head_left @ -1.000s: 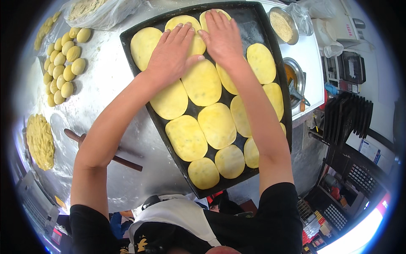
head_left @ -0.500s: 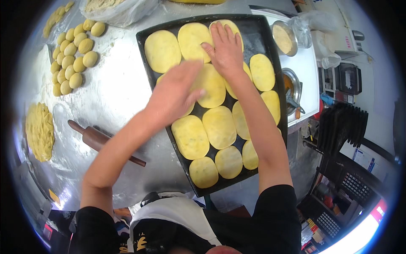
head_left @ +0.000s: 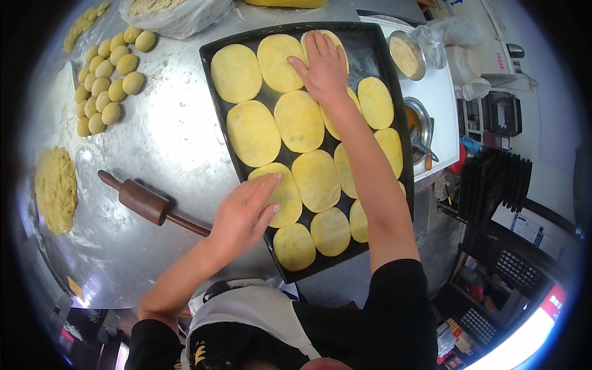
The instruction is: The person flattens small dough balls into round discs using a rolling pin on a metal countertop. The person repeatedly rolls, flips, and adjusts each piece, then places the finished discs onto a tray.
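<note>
A black baking tray [head_left: 370, 61] holds rows of flat, oval yellow dough pieces. My right hand [head_left: 325, 69] lies flat with fingers stretched on the dough piece [head_left: 338, 41] in the far row, partly covering it. Over the tray's left edge reaches my left hand [head_left: 242, 216], its fingers outstretched and the tips at a nearer dough piece [head_left: 285, 194]. Neither hand grips anything. My right forearm hides parts of several pieces. Beside my left wrist, a brown wooden rolling pin [head_left: 143, 201] rests on the metal table.
Several small dough balls [head_left: 102, 86] sit at the far left, with a large dough lump [head_left: 55, 190] nearer. A plastic-lined container [head_left: 176, 18] stands at the back. Right of the tray are a bowl of crumbs [head_left: 405, 57] and a metal bowl with a brush [head_left: 421, 139].
My left hand has moved nearer to me, from the middle of the tray down to its left edge, uncovering dough pieces. My right hand stays on the far piece; the tray has shifted slightly.
</note>
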The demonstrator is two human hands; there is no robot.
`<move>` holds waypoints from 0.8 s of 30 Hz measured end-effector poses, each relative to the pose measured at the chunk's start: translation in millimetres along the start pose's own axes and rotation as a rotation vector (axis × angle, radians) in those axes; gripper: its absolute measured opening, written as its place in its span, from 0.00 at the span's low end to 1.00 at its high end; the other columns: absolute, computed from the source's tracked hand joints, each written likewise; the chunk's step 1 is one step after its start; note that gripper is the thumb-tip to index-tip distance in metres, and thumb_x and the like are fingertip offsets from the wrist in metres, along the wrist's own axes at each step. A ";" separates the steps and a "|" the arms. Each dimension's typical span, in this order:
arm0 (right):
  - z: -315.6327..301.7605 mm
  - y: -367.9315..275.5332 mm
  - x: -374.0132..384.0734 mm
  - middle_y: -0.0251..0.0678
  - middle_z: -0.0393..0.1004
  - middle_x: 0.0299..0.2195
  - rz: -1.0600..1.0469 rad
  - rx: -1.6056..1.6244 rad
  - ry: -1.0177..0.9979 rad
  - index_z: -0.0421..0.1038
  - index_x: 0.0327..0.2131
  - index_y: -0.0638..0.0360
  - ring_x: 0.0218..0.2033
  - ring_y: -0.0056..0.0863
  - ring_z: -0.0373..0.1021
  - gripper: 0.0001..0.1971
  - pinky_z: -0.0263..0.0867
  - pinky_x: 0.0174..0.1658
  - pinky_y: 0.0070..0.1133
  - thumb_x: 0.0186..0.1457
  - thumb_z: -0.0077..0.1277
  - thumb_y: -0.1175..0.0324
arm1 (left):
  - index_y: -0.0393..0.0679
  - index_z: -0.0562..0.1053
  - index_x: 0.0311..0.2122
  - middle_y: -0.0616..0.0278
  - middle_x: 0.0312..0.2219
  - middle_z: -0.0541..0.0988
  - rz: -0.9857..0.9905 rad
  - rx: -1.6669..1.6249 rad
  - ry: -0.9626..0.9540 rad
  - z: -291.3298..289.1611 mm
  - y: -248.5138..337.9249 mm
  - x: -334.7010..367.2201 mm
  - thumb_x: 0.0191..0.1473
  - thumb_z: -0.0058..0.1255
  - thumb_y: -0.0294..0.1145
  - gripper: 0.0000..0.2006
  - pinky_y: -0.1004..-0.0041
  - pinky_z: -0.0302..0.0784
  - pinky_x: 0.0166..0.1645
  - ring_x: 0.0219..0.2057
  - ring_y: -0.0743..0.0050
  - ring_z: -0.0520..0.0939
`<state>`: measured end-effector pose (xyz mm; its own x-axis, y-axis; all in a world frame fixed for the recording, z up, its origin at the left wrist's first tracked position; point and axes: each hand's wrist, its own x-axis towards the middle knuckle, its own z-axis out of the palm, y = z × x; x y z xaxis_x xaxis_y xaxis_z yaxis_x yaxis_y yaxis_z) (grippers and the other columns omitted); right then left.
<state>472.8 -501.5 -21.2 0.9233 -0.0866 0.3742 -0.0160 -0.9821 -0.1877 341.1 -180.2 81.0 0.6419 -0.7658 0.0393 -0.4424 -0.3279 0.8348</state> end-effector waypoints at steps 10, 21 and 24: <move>-1.0 17.1 7.9 0.46 0.70 0.65 0.048 -0.126 0.066 0.69 0.61 0.65 0.69 0.44 0.61 0.35 0.53 0.72 0.45 0.63 0.57 0.44 | 0.38 0.74 0.61 0.46 0.51 0.82 0.027 -0.080 -0.023 9.4 13.9 -14.9 0.60 0.61 0.26 0.23 0.54 0.81 0.54 0.50 0.40 0.83; -31.0 -3.6 0.8 0.49 0.73 0.63 0.002 -0.077 0.077 0.72 0.60 0.63 0.65 0.48 0.67 0.26 0.58 0.67 0.50 0.66 0.57 0.57 | 0.39 0.73 0.62 0.45 0.52 0.82 -0.079 -0.006 0.279 -49.6 -31.0 -39.4 0.63 0.57 0.27 0.22 0.55 0.79 0.57 0.53 0.41 0.82; -45.9 -70.6 -26.3 0.50 0.75 0.61 0.037 0.428 0.003 0.72 0.61 0.63 0.63 0.50 0.69 0.24 0.63 0.66 0.40 0.64 0.59 0.65 | 0.41 0.73 0.64 0.43 0.56 0.80 -0.335 0.124 0.487 -101.6 -84.2 -44.7 0.61 0.60 0.26 0.26 0.56 0.77 0.61 0.57 0.42 0.81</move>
<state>432.0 -437.5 23.9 0.9240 -0.1217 0.3626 0.1121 -0.8203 -0.5609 413.3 -62.2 64.8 0.9589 -0.2780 0.0571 -0.2179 -0.5920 0.7759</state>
